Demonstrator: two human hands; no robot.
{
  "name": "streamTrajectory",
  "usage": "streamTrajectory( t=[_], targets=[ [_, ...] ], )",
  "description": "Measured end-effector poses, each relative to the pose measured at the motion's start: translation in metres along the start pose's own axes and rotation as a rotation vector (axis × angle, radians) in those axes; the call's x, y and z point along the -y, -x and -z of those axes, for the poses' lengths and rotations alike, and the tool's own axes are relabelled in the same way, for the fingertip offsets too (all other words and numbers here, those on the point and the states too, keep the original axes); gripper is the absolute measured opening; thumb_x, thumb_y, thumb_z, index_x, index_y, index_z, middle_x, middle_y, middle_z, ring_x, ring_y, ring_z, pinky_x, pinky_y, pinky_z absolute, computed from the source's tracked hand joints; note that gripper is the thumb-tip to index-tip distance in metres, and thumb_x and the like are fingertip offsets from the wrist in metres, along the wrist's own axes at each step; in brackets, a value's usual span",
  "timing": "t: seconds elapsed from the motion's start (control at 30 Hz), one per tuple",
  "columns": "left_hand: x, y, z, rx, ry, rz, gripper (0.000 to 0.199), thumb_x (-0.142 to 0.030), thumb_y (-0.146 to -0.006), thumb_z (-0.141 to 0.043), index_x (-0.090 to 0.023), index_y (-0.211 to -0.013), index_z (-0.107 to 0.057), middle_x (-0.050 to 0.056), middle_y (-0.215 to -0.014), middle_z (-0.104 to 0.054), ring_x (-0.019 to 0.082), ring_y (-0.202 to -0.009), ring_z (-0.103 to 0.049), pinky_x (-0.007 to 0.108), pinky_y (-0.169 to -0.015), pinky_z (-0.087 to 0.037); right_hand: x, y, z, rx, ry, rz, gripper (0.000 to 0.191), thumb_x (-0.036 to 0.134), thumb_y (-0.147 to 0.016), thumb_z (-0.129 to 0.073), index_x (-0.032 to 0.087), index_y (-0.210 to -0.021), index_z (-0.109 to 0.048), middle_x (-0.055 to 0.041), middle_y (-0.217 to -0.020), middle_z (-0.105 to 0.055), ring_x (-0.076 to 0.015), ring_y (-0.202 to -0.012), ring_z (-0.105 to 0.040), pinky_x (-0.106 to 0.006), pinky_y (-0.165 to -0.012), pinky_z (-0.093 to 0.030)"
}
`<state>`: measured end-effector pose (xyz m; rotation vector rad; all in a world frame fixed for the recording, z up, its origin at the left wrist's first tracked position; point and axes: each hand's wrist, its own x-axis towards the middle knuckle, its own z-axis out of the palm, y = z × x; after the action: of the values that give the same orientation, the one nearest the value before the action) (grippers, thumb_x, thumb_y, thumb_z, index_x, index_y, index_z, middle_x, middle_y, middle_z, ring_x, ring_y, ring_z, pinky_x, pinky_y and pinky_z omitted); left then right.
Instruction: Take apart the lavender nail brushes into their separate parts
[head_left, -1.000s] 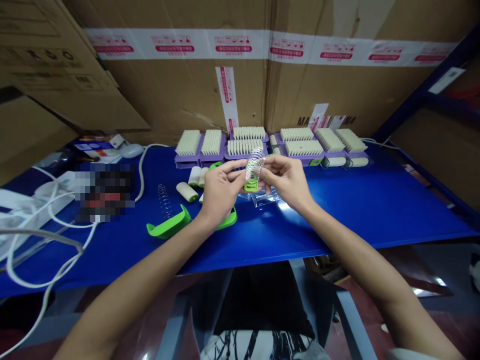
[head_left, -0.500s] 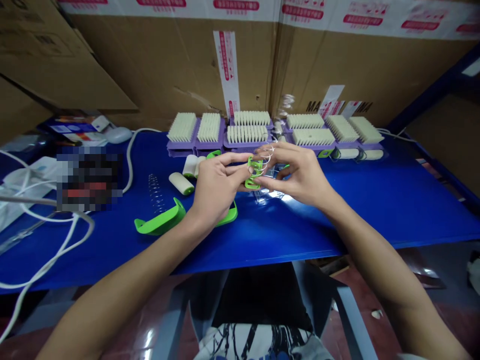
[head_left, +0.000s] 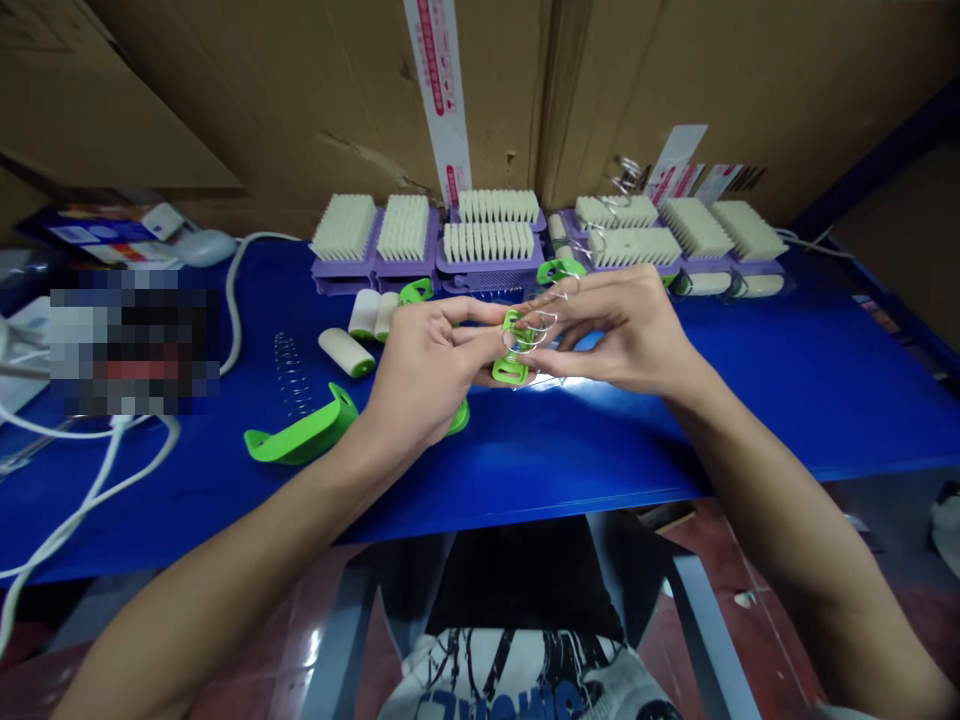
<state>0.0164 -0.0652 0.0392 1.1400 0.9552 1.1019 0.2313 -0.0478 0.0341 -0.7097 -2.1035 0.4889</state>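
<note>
Grip is narrow on both sides: the left hand (head_left: 420, 365) pinches a small green plastic piece (head_left: 510, 372), and the right hand (head_left: 626, 330) has a loose metal coil (head_left: 555, 320) between thumb and fingers. Both things are held up near the centre of the frame, where the wire meets the green plastic and its far end rises toward the upper right. Whether the wire is hooked in or only resting there, I cannot tell.

The step in hand looks like working the wire's end against that slotted plastic. Such a move would call for a steady left pinch and a small, careful turn with the right, since the stretched coil could spring about.

Over the blue tabletop (head_left: 600, 435), left of centre, are a green handle (head_left: 300, 432), a second spring (head_left: 291, 375) and a pale roller (head_left: 346, 353). Bristle blocks (head_left: 487, 242) on purple bases line the back, before cardboard (head_left: 495, 110) sheets. White cables (head_left: 71, 520) trail at lower left; below sit a grey chair (head_left: 716, 640) and a reddish tiled floor (head_left: 259, 625).
</note>
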Motion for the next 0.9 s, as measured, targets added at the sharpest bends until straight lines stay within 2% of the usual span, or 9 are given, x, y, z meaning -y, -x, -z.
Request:
streamTrajectory(
  t=[0.13,0.27,0.4,0.47,0.6,0.67,0.73,0.8,0.9],
  targets=[
    [0.000,0.000,-0.001,0.032,0.046,0.008,0.042,-0.037,-0.059,-0.108,-0.016,-0.077,-0.076,0.004,-0.071,-0.082,0.025,-0.060,-0.082,0.038,-0.060,-0.075,0.001,0.001,0.001,0.003,0.030,0.019,0.017,0.041,-0.091,-0.093,0.025,-0.098,-0.089,0.0001,-0.089,-0.084,-0.0127,-0.070,-0.076,-0.023,-0.059,-0.065],
    [-0.001,0.003,-0.001,0.061,0.043,-0.023,0.041,-0.039,-0.064,-0.107,-0.017,-0.080,-0.077,0.004,-0.070,-0.080,0.027,-0.063,-0.083,0.040,-0.062,-0.075,0.004,-0.001,0.002,-0.016,0.038,0.018,0.014,0.035,-0.090,-0.093,0.023,-0.094,-0.087,0.0004,-0.087,-0.082,-0.0101,-0.063,-0.072,-0.023,-0.057,-0.064],
    [0.000,0.005,0.000,0.056,0.010,-0.049,0.037,-0.035,-0.065,-0.108,-0.017,-0.078,-0.078,0.002,-0.068,-0.079,0.022,-0.057,-0.079,0.031,-0.055,-0.070,0.007,-0.002,0.003,0.029,0.037,0.029,0.009,0.029,-0.089,-0.089,0.025,-0.091,-0.082,0.0023,-0.081,-0.079,-0.0086,-0.061,-0.072,-0.020,-0.056,-0.061],
    [0.001,0.006,0.000,0.036,-0.016,-0.059,0.034,-0.033,-0.066,-0.107,-0.018,-0.080,-0.081,0.000,-0.067,-0.078,0.019,-0.054,-0.077,0.029,-0.053,-0.068,0.009,-0.001,0.002,0.013,0.022,0.016,0.018,0.029,-0.087,-0.089,0.025,-0.101,-0.079,0.0039,-0.083,-0.079,-0.0093,-0.061,-0.074,-0.019,-0.055,-0.059],
    [0.001,0.006,0.002,0.006,-0.038,-0.117,0.029,-0.029,-0.069,-0.106,-0.018,-0.085,-0.084,0.000,-0.070,-0.080,0.017,-0.056,-0.077,0.025,-0.055,-0.068,0.014,0.006,-0.001,-0.033,-0.029,-0.072,0.051,0.036,-0.088,-0.092,0.028,-0.133,-0.070,0.0033,-0.101,-0.083,-0.0116,-0.068,-0.079,-0.022,-0.064,-0.065],
    [-0.001,0.006,0.002,-0.001,-0.023,-0.131,0.030,-0.027,-0.066,-0.108,-0.018,-0.081,-0.084,-0.001,-0.069,-0.080,0.016,-0.054,-0.077,0.022,-0.053,-0.067,0.015,0.010,-0.004,-0.078,-0.042,-0.105,0.056,0.040,-0.091,-0.093,0.029,-0.140,-0.068,0.0011,-0.110,-0.083,-0.0124,-0.072,-0.080,-0.023,-0.069,-0.067],
    [-0.004,0.006,0.002,0.007,0.002,-0.104,0.032,-0.027,-0.062,-0.109,-0.019,-0.077,-0.083,-0.001,-0.067,-0.079,0.016,-0.052,-0.076,0.021,-0.051,-0.067,0.014,0.012,-0.005,-0.124,-0.045,-0.086,0.052,0.044,-0.092,-0.094,0.029,-0.136,-0.070,-0.0016,-0.118,-0.082,-0.0124,-0.072,-0.080,-0.023,-0.066,-0.067],
    [-0.007,0.006,0.003,0.026,0.026,-0.060,0.033,-0.030,-0.061,-0.110,-0.019,-0.078,-0.084,0.000,-0.067,-0.080,0.018,-0.051,-0.076,0.025,-0.050,-0.068,0.011,0.013,-0.006,-0.138,-0.005,-0.002,0.039,0.042,-0.093,-0.093,0.028,-0.124,-0.075,-0.0023,-0.117,-0.082,-0.0126,-0.072,-0.079,-0.023,-0.062,-0.064],
    [-0.009,0.005,0.006,0.042,0.033,-0.040,0.033,-0.031,-0.063,-0.109,-0.019,-0.081,-0.084,0.001,-0.068,-0.080,0.022,-0.054,-0.078,0.031,-0.051,-0.070,0.011,0.013,-0.008,-0.114,0.148,0.140,0.018,0.039,-0.100,-0.087,0.029,-0.110,-0.078,-0.0018,-0.111,-0.083,-0.0170,-0.087,-0.082,-0.026,-0.072,-0.066]
  ],
)
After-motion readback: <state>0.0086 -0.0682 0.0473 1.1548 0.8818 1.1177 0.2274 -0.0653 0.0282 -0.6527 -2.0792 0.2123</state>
